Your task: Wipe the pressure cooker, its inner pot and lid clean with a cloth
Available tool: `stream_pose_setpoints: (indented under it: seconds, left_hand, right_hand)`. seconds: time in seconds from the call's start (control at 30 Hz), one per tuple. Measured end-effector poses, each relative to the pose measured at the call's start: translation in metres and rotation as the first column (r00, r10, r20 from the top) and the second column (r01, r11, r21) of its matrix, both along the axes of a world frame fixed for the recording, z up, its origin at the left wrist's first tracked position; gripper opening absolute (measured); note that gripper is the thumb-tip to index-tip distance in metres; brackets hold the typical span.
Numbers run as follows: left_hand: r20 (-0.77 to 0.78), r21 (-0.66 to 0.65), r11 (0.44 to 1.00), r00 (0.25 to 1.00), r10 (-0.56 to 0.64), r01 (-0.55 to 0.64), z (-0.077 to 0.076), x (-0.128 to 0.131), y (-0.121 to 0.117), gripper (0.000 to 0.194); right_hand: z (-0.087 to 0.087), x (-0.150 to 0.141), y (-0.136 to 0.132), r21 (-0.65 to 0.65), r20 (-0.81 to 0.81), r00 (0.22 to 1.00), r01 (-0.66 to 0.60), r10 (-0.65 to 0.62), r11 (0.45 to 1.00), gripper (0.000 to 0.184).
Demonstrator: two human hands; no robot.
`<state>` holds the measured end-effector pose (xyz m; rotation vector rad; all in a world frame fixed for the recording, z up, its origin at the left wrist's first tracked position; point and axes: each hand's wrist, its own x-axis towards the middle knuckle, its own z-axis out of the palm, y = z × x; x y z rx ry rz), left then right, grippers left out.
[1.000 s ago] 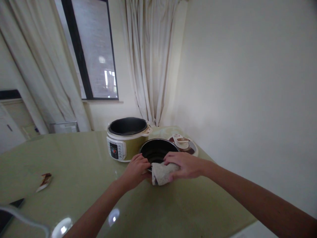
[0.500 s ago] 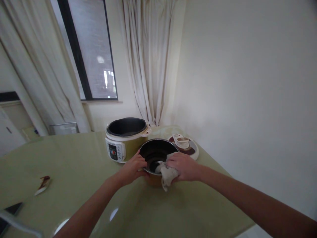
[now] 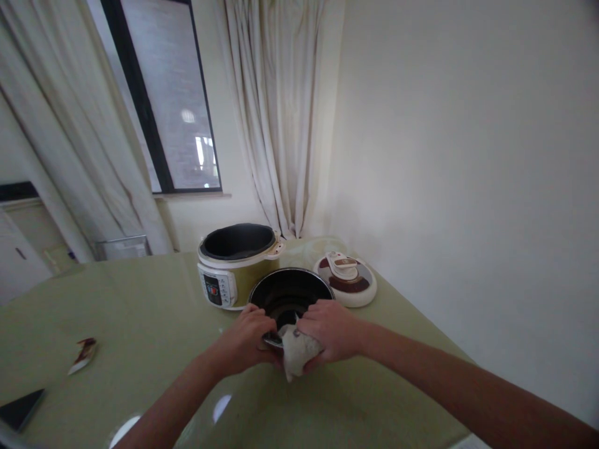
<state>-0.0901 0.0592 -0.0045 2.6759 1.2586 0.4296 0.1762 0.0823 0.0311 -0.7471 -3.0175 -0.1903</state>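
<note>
A dark round inner pot [image 3: 291, 288] is tilted toward me over the green table. My left hand [image 3: 255, 335] grips its near left rim, thumb over the edge. With my right hand [image 3: 333, 330] I clasp a whitish cloth [image 3: 297, 351], which is folded over the near rim and hangs down outside the pot. The fingers of the right hand lie on the cloth and at the rim. Behind the pot to the left stands the pressure cooker body [image 3: 238, 268], its top uncovered. The cooker lid [image 3: 347, 278] lies on the table to the right.
The green table [image 3: 154, 312] has its right edge along the wall. A small brown and white object [image 3: 83, 355] and a dark flat object [image 3: 21, 408] lie at the left. Curtains [image 3: 281, 125] hang behind the table beside a window [image 3: 173, 93].
The pot has come nearer and tilted further toward me. My right hand and the cloth have shifted left along the near rim, closer to my left hand.
</note>
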Motion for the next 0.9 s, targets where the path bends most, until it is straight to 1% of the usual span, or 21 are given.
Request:
stream_pose_setpoints:
  seconds: [0.07,0.13,0.17,0.2,0.27,0.33,0.37,0.4,0.47,0.57,0.63,0.67,0.73,0.83,0.9]
  left_hand:
    - [0.033,-0.009,1.000,0.999,-0.025,0.025,0.003,-0.009,0.006,0.053]
    - [0.022,0.021,0.999,0.999,-0.028,0.028,0.006,-0.010,0.008,0.061]
    - [-0.002,0.047,0.998,1.000,-0.031,0.031,0.006,-0.006,0.007,0.061]
    - [-0.034,0.074,0.997,0.999,-0.036,0.038,0.006,-0.001,0.004,0.060]
    - [-0.098,0.113,0.992,0.994,-0.042,0.053,0.003,0.012,-0.004,0.055]
    - [-0.123,0.122,0.991,0.992,-0.043,0.058,-0.003,0.022,-0.012,0.044]
    - [-0.122,0.119,0.991,0.992,-0.042,0.057,-0.005,0.023,-0.014,0.038]
    - [-0.121,0.114,0.992,0.991,-0.047,0.061,-0.007,0.021,-0.015,0.033]
    - [-0.129,0.108,0.991,0.989,-0.067,0.082,-0.007,0.010,-0.013,0.033]
    - [-0.152,0.103,0.991,0.986,-0.067,0.083,0.000,-0.009,-0.004,0.046]
    - [-0.162,0.099,0.993,0.986,-0.044,0.061,0.006,-0.012,-0.001,0.048]
    - [-0.170,0.101,0.994,0.985,-0.030,0.048,0.009,-0.010,-0.002,0.047]
    - [-0.183,0.092,0.996,0.983,-0.004,0.021,0.011,0.001,-0.007,0.046]
    - [-0.157,0.040,0.999,0.987,0.035,-0.029,0.007,0.021,-0.018,0.048]
    - [-0.115,0.006,1.000,0.993,0.030,-0.029,0.003,0.025,-0.020,0.044]
  right_hand:
    - [0.006,0.021,0.020,-0.018,0.009,0.995,-0.097,0.097,0.995,0.056]
    - [0.011,0.031,0.029,-0.011,0.008,0.994,-0.108,0.108,0.994,0.056]
    - [0.011,0.029,0.027,-0.004,0.020,0.996,-0.088,0.088,0.996,0.057]
    - [0.011,0.024,0.022,0.001,0.040,0.998,-0.054,0.054,0.999,0.058]
    - [0.007,0.004,0.002,0.012,0.077,0.996,0.049,-0.050,0.999,0.062]
    - [0.003,-0.016,-0.019,0.019,0.078,0.985,0.150,-0.152,0.988,0.068]
    - [0.002,-0.023,-0.026,0.012,0.071,0.982,0.177,-0.177,0.984,0.070]
    - [0.002,-0.026,-0.029,-0.004,0.069,0.982,0.176,-0.175,0.984,0.072]
    - [0.005,-0.021,-0.023,-0.042,0.079,0.992,0.101,-0.097,0.994,0.072]
    - [0.013,0.003,0.004,-0.060,0.065,0.996,-0.054,0.057,0.997,0.068]
    - [0.016,0.014,0.017,-0.046,0.048,0.996,-0.077,0.080,0.996,0.067]
    - [0.017,0.015,0.018,-0.038,0.053,0.997,-0.060,0.062,0.997,0.066]
    - [0.015,0.006,0.010,-0.024,0.081,0.996,0.025,-0.023,0.999,0.066]
    - [0.007,-0.019,-0.016,-0.019,0.092,0.980,0.180,-0.178,0.983,0.067]
    - [0.003,-0.029,-0.028,-0.017,0.060,0.974,0.221,-0.220,0.975,0.068]
